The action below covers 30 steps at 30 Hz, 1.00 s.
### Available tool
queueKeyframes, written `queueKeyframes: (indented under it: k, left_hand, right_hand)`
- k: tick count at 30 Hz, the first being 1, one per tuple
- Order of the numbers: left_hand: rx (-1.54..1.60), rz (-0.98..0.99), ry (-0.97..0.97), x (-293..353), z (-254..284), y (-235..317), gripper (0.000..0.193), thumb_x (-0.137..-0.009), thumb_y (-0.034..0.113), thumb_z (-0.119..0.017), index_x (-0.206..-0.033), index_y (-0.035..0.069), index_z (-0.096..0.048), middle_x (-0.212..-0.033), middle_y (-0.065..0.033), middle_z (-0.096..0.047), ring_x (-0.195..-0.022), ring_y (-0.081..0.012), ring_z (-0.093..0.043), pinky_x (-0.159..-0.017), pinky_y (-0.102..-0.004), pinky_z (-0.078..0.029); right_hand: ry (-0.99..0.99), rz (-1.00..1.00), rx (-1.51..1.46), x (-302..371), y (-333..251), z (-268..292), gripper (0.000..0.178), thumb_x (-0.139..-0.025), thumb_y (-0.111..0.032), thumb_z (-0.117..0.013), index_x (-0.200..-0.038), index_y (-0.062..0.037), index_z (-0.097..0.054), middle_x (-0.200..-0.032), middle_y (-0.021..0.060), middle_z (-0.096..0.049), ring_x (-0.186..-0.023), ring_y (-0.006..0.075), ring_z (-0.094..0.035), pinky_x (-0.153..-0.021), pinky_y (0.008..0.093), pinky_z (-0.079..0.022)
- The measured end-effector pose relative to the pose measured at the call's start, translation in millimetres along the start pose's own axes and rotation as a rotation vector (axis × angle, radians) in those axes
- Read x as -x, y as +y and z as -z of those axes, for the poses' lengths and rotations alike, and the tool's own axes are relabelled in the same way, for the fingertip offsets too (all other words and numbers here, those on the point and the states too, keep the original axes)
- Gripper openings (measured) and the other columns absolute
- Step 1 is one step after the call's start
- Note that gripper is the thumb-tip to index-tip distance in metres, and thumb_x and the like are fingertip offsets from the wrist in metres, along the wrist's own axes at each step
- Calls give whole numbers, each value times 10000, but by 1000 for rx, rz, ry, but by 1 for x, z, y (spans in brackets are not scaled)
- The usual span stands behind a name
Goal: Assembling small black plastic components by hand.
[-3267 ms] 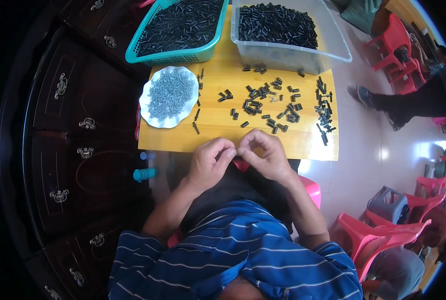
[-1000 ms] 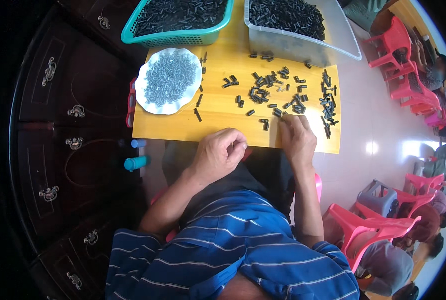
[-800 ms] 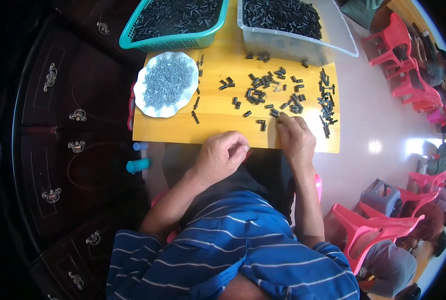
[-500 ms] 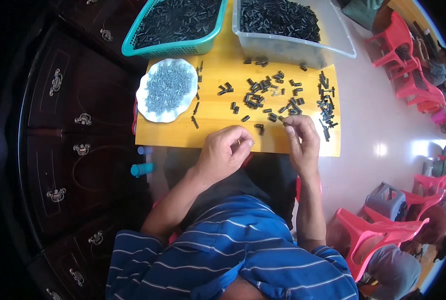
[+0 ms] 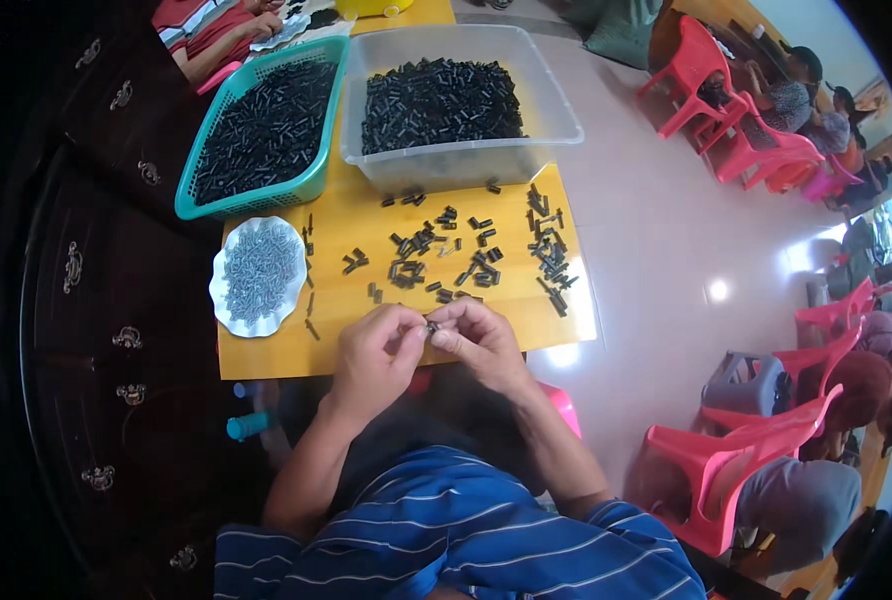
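Note:
My left hand and my right hand meet over the near edge of the yellow table, fingertips almost touching. Pinched in my right fingers is a small black cylindrical piece, mostly covered. My left thumb and forefinger are closed against it; whether they hold a part of their own is hidden. Just beyond my hands lie loose black cylindrical pieces in scattered clusters. Slimmer black pieces with thin stems are heaped along the right edge. To the left, a white scalloped plate carries many tiny shiny silvery pieces.
A teal basket and a translucent plastic tub, both full of black pieces, stand at the table's far side. Dark drawers flank the left. Pink chairs and seated people are on the right; another person's hands work at far left.
My right hand has come left from the loose pieces, bringing a black piece to my left hand's fingertips. The view has shifted, showing more of the table's far side.

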<state>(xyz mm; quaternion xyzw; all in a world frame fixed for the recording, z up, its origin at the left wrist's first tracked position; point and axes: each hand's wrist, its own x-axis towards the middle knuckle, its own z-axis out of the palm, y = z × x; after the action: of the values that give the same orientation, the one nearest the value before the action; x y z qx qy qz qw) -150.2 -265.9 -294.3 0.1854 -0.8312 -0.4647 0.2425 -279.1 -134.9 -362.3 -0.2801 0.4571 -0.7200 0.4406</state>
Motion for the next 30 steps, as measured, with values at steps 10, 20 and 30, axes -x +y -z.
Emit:
queueKeyframes:
  k: [10, 20, 30]
  left_hand:
    - [5, 2, 30, -4, -4, -2, 27, -923, 10, -681, -938, -11, -674, -783, -53, -677, -659, -87, -628, -579, -244, -484]
    - [111, 31, -4, -7, -10, 2, 55, -943, 10, -675, -981, -29, -678, -825, -51, -690, -701, -71, -631, -621, -226, -493]
    - [123, 58, 21, -5, -12, 5, 63, -955, 21, -668, -985, -34, -676, -830, -36, -695, -712, -57, -632, -632, -219, -501]
  right_hand:
    - [78, -75, -62, -1, -8, 0, 124, -979, -59, -686, -1101, -41, -668, -948, -13, -684, -846, 61, -631, -785, 221, -522]
    - [97, -79, -193, -3, -8, 11, 123, -991, -116, -689, -1080, -32, -673, -933, 73, -742, -793, 108, -669, -749, 243, -544]
    - [19, -160, -386, -2, -11, 8, 156, -1001, -201, -690, -1046, -61, -638, -891, 24, -680, -774, 88, -624, -734, 236, -534]
